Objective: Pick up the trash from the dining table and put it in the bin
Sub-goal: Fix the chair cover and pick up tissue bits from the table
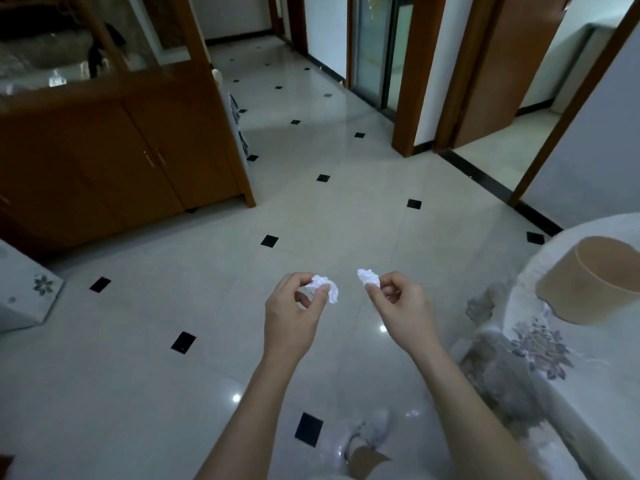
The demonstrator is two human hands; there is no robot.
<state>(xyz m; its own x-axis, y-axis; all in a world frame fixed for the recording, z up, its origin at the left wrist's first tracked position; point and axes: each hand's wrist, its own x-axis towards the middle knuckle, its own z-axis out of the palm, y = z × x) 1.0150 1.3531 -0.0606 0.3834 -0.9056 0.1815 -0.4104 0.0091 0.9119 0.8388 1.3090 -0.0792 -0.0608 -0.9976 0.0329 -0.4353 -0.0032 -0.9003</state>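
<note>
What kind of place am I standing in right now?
Most likely a home's dining area or hallway: a wooden cabinet, glossy tiled floor, wooden door frames, and a table with floral tablecloth.

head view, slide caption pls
Left hand and right hand each pinch a crumpled white paper wad above tiled floor.

Glossy tiled hallway, wood all around

The pale floor (207, 341) carries small black diamond insets (269, 240) and bright light reflections. A brown wooden cabinet (114, 157) stands at left — glass-fronted above, two doors below. At right an open wooden door (502, 71) leans into a side room, and farther back a glass sliding door (374, 46) shows. A white sneaker (372, 431) is planted near the bottom edge.
</note>
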